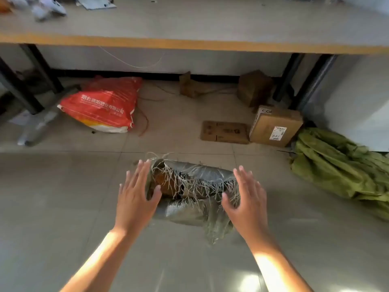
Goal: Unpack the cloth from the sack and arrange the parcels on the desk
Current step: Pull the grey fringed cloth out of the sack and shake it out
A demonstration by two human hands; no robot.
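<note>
Pale tiled floor (63,186) is running under a wooden desk (189,24). The left hand (134,199) and right hand (247,201), splayed (perhaps touching), are flanking a frayed grey woven sack (189,211).

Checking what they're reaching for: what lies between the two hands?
In the head view, the grey sack lies on the floor between the left hand and the right hand, its frayed mouth open, something brown showing inside.
</note>
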